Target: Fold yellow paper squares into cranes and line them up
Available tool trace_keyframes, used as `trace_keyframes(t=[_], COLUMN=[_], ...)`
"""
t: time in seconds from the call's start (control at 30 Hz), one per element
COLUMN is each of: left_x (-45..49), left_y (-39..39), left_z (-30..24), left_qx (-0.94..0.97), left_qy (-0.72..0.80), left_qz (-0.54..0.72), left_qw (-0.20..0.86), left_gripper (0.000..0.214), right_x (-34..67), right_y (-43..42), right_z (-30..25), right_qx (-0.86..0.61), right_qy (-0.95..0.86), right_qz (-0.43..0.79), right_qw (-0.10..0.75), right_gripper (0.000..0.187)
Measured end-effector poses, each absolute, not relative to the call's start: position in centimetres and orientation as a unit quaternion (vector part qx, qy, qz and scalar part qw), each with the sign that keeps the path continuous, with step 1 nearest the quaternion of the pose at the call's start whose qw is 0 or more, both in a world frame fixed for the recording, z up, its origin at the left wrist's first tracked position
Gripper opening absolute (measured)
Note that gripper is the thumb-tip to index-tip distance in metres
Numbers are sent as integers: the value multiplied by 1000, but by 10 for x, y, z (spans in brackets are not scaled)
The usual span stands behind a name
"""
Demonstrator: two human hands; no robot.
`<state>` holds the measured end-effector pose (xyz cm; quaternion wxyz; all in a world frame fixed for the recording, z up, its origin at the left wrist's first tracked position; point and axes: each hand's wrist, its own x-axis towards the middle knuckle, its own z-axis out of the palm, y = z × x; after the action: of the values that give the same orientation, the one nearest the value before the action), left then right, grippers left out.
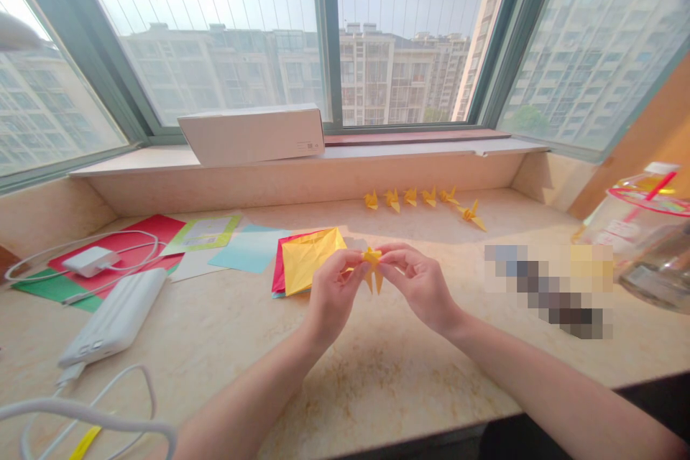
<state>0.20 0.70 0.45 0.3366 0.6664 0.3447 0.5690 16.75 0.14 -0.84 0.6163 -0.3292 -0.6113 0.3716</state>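
A small folded piece of yellow origami paper (371, 257) is pinched between my two hands above the counter, two narrow points hanging down from it. My left hand (335, 287) grips its left side between thumb and fingers. On the other side, my right hand (423, 284) pinches it the same way. Just behind my left hand lies a stack of paper squares with a creased yellow sheet (310, 259) on top and red beneath. Farther back, several yellow paper cranes (410, 197) stand in a row, with one crane (473, 216) nearer to me at the right end.
Coloured sheets (253, 248), a white charger (91, 261), a power bank (116, 316) and looping cables lie on the left. A white box (253, 135) rests on the window ledge. At right are a plastic cup (619, 223) with a red straw, and a blurred-out item (550, 291).
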Motion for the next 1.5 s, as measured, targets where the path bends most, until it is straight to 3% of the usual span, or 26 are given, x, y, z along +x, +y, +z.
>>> trace_keyframes(t=[0.27, 0.5, 0.67, 0.8, 0.93, 1.07, 1.17, 1.33, 1.5], left_x=[1, 6, 6, 6, 8, 10, 7, -1, -2], left_y=[5, 8, 7, 5, 5, 3, 3, 10, 11], left_z=[5, 3, 7, 9, 10, 13, 15, 14, 14], left_qx=[700, 594, 590, 597, 564, 544, 532, 489, 462], left_qy=[344, 339, 338, 351, 336, 311, 322, 337, 314], left_qz=[562, 594, 564, 547, 569, 560, 541, 543, 525], left_qw=[275, 423, 469, 470, 495, 541, 566, 593, 642], left_gripper=[13, 29, 26, 21, 33, 32, 21, 24, 26], right_x=[169, 164, 162, 162, 164, 169, 173, 178, 181], right_y=[0, 0, 1, 1, 1, 2, 2, -4, -1], right_z=[-8, -9, -8, -6, -3, -1, 0, 4, 5], right_qx=[-346, -315, -300, -317, -339, -342, -330, -321, -332], right_qy=[-644, -607, -543, -531, -529, -573, -664, -769, -771], right_qz=[321, 366, 418, 438, 453, 466, 407, 283, 203], right_qw=[602, 631, 663, 652, 632, 581, 533, 476, 504], right_gripper=[10, 7, 20, 25, 27, 17, 6, 25, 24])
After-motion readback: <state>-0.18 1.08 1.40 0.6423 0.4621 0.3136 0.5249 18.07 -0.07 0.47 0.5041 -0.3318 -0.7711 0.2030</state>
